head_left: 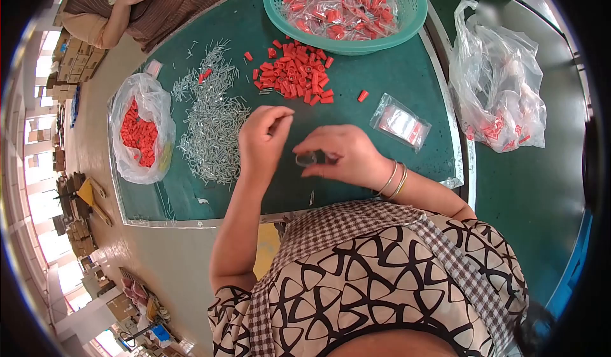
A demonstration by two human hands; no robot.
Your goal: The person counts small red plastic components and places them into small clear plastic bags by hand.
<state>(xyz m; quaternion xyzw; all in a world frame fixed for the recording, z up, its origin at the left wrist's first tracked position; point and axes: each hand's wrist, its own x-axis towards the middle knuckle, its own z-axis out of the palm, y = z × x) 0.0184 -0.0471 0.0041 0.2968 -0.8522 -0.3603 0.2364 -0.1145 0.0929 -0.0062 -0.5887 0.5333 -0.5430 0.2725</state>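
My left hand (pixel 262 137) is raised over the green table beside the heap of metal screws or pins (pixel 213 128), its thumb and fingertips pinched together. Whatever it may hold is too small to make out. Facing it, my right hand (pixel 347 156) curls its thumb and fingers around a small clear plastic piece (pixel 306 159), possibly a little bag; its exact kind is blurred. Beyond both hands lies a pile of red plastic plugs (pixel 296 70), with one loose red plug (pixel 363 96) off to the right. A flat clear packet with a white and red label (pixel 401 122) lies near my right hand.
A green basket (pixel 273 13) of packed clear bags stands at the far edge. At left sits an open plastic bag (pixel 159 102) with red plugs inside. Another plastic bag (pixel 503 83) rests on the right-hand surface. Across the table is another person (pixel 146 7).
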